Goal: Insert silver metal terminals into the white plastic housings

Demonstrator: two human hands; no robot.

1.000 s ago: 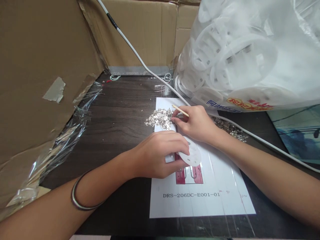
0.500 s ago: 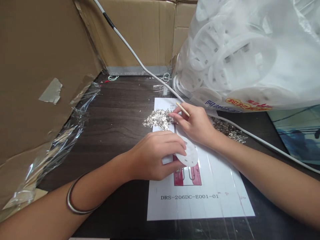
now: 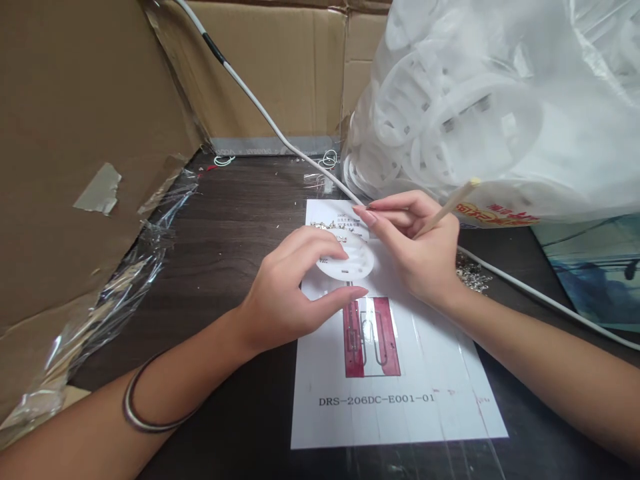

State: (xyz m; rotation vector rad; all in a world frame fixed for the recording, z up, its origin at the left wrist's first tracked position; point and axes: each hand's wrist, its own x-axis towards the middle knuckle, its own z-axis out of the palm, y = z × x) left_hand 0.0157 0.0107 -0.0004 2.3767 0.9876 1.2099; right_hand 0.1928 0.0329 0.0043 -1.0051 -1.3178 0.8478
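My left hand has its fingers on a round white plastic disc with small slots, above the upper part of a printed sheet. Its thumb is apart from the disc's lower edge. To the right, my right hand holds a thin wooden stick between thumb base and fingers, slanting up to the right. The thumb and index fingertips are pinched together; anything between them is too small to name. Small silvery metal pieces show behind the disc, mostly covered by it and my left hand.
A large clear bag of white discs stands at the back right. A white cable crosses the dark table. More metal pieces lie beyond my right wrist. Cardboard walls enclose the back and left.
My left hand and the disc have moved up the sheet, over the metal pieces. My right hand has shifted right and turned, and its stick now points up to the right. The left thumb has come off the disc.
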